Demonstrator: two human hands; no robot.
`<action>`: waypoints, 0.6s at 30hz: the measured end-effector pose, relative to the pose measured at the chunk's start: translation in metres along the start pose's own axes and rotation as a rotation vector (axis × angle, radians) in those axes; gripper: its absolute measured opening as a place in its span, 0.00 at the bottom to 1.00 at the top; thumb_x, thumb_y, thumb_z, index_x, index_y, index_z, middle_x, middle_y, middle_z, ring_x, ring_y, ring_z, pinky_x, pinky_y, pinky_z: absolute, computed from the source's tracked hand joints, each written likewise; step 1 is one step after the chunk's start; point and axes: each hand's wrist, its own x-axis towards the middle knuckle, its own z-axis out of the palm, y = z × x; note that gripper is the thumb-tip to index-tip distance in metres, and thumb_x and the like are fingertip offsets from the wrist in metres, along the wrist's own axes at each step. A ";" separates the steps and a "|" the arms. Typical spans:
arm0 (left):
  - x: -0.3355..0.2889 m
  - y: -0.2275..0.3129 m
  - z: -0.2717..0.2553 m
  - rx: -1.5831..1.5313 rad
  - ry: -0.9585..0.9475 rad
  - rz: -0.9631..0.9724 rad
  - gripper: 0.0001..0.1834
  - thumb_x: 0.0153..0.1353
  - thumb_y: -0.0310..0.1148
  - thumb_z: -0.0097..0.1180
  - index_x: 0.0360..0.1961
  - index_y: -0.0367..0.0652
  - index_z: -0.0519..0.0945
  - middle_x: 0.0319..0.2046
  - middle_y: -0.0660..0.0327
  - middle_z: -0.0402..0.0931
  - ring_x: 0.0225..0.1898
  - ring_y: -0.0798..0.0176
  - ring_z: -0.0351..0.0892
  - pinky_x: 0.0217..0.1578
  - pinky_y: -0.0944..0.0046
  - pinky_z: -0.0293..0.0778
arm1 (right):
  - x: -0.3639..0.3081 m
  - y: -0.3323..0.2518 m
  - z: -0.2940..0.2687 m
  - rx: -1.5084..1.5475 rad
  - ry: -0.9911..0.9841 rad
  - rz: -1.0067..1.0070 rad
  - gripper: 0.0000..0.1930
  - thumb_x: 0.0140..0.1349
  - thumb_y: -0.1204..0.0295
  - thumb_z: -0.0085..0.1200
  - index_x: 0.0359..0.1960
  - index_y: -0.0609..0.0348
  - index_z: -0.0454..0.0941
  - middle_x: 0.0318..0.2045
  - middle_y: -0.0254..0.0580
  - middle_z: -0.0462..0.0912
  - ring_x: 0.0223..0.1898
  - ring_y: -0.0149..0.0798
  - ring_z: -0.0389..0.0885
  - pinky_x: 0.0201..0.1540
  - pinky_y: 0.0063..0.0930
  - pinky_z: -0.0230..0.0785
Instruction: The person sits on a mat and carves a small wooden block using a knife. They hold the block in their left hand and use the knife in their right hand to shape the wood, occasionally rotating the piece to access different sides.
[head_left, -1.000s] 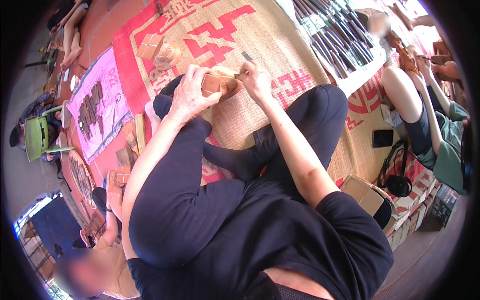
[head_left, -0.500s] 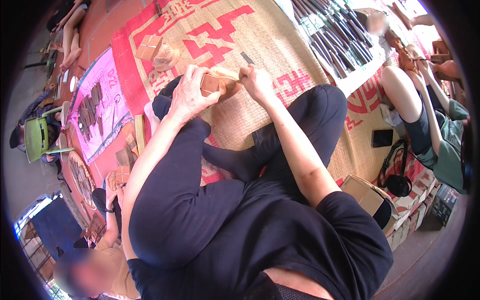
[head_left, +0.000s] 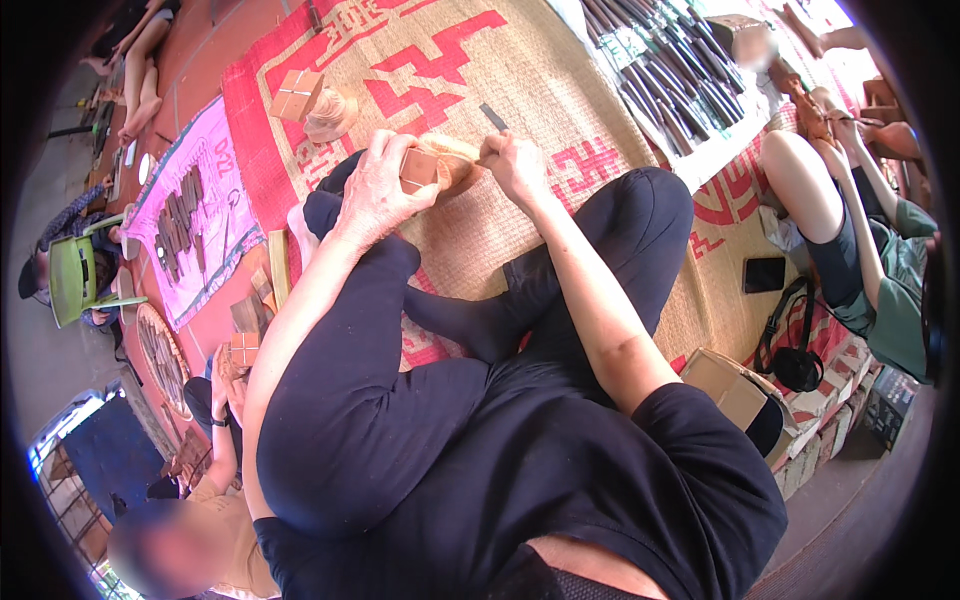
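My left hand (head_left: pixel 385 185) is wrapped round a light wooden carving (head_left: pixel 452 160), its flat square base (head_left: pixel 418 168) turned up toward me. The carving is held above the mat between my knees. My right hand (head_left: pixel 515 165) is closed in a pinch at the carving's right side. A thin, dark-tipped tool (head_left: pixel 481 163) shows at its fingertips, touching or nearly touching the wood; most of it is hidden. Just beyond that hand a flat grey strip (head_left: pixel 493 117) shows; I cannot tell whether it belongs to the tool.
Another square-based wooden carving (head_left: pixel 325 112) lies on the red-patterned woven mat (head_left: pixel 560 70). Many dark-handled tools (head_left: pixel 670 80) lie at far right, more on a pink cloth (head_left: pixel 215 145) at left. A phone (head_left: pixel 764 275) is at right. Co-workers sit on both sides.
My right hand has shifted very slightly to the right at the carving. The left hand keeps its hold with almost no movement.
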 end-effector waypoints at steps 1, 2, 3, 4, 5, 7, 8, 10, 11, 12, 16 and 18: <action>0.000 0.002 0.000 0.005 -0.010 -0.006 0.31 0.47 0.44 0.67 0.51 0.45 0.72 0.47 0.53 0.67 0.51 0.46 0.75 0.49 0.50 0.75 | 0.001 -0.004 0.002 0.028 0.029 -0.019 0.04 0.53 0.71 0.56 0.30 0.49 0.82 0.33 0.41 0.81 0.37 0.47 0.82 0.39 0.41 0.72; 0.000 0.004 0.000 0.010 -0.020 -0.011 0.31 0.47 0.44 0.67 0.51 0.45 0.72 0.48 0.53 0.67 0.51 0.46 0.75 0.49 0.50 0.75 | 0.002 -0.009 0.008 0.058 0.032 -0.033 0.05 0.53 0.71 0.56 0.31 0.49 0.82 0.34 0.41 0.80 0.37 0.47 0.82 0.39 0.41 0.72; 0.000 0.004 -0.002 0.013 -0.019 -0.013 0.31 0.47 0.44 0.67 0.51 0.45 0.72 0.48 0.53 0.67 0.51 0.46 0.75 0.49 0.50 0.75 | 0.004 -0.016 0.014 0.091 0.037 -0.050 0.05 0.53 0.71 0.56 0.31 0.49 0.82 0.34 0.41 0.80 0.38 0.47 0.82 0.39 0.41 0.72; 0.001 0.003 -0.001 0.010 -0.020 -0.012 0.31 0.47 0.44 0.67 0.52 0.45 0.72 0.48 0.53 0.67 0.51 0.46 0.75 0.49 0.50 0.75 | 0.005 -0.019 0.020 0.119 0.043 -0.064 0.05 0.53 0.71 0.55 0.32 0.49 0.82 0.34 0.42 0.80 0.38 0.47 0.82 0.40 0.41 0.72; 0.001 0.003 0.000 0.008 -0.021 -0.010 0.31 0.47 0.44 0.67 0.52 0.45 0.72 0.48 0.53 0.67 0.51 0.46 0.75 0.50 0.50 0.75 | 0.005 -0.016 0.028 0.086 0.047 -0.088 0.06 0.53 0.71 0.55 0.32 0.49 0.82 0.33 0.41 0.79 0.38 0.47 0.81 0.39 0.41 0.72; 0.001 0.001 0.001 0.008 -0.019 0.023 0.32 0.47 0.44 0.68 0.52 0.46 0.72 0.48 0.54 0.67 0.52 0.46 0.75 0.50 0.50 0.75 | -0.001 -0.011 0.032 0.100 0.001 -0.081 0.06 0.53 0.71 0.54 0.32 0.49 0.82 0.33 0.41 0.79 0.37 0.47 0.81 0.39 0.41 0.72; 0.001 0.000 0.001 0.007 -0.020 0.041 0.32 0.47 0.45 0.68 0.53 0.47 0.72 0.49 0.54 0.67 0.52 0.46 0.75 0.50 0.50 0.75 | -0.004 -0.007 0.032 0.106 -0.022 -0.077 0.06 0.53 0.71 0.54 0.32 0.49 0.82 0.33 0.41 0.79 0.37 0.47 0.81 0.39 0.41 0.72; -0.001 -0.002 -0.001 0.014 -0.024 0.014 0.32 0.47 0.45 0.68 0.53 0.46 0.72 0.49 0.53 0.67 0.52 0.45 0.74 0.50 0.50 0.75 | -0.012 -0.006 0.015 0.004 -0.106 -0.066 0.06 0.53 0.72 0.53 0.29 0.49 0.83 0.32 0.41 0.80 0.38 0.47 0.82 0.39 0.41 0.72; -0.001 -0.002 -0.001 0.014 -0.026 0.006 0.33 0.47 0.45 0.68 0.53 0.46 0.72 0.49 0.53 0.67 0.52 0.45 0.74 0.51 0.50 0.75 | -0.015 0.001 0.010 -0.048 -0.125 -0.070 0.06 0.52 0.72 0.53 0.28 0.49 0.83 0.31 0.42 0.80 0.38 0.47 0.82 0.39 0.42 0.72; -0.004 -0.002 -0.001 0.009 -0.024 0.007 0.33 0.47 0.45 0.68 0.53 0.46 0.72 0.49 0.53 0.67 0.52 0.45 0.74 0.51 0.50 0.75 | -0.020 0.007 0.005 -0.097 -0.147 -0.071 0.06 0.52 0.72 0.53 0.27 0.50 0.83 0.31 0.42 0.80 0.38 0.47 0.82 0.39 0.42 0.72; -0.012 -0.002 0.000 0.001 -0.021 -0.001 0.32 0.47 0.44 0.67 0.53 0.45 0.72 0.49 0.53 0.67 0.51 0.45 0.75 0.50 0.50 0.75 | -0.027 0.014 -0.006 0.224 -0.067 0.195 0.05 0.51 0.69 0.60 0.29 0.51 0.85 0.29 0.44 0.84 0.32 0.46 0.84 0.40 0.39 0.73; -0.012 -0.002 -0.001 0.002 -0.021 -0.007 0.32 0.48 0.44 0.67 0.53 0.44 0.71 0.48 0.53 0.67 0.51 0.45 0.75 0.50 0.49 0.75 | -0.025 0.013 -0.010 0.441 -0.067 0.340 0.05 0.53 0.72 0.63 0.32 0.56 0.84 0.27 0.39 0.85 0.29 0.34 0.82 0.37 0.29 0.73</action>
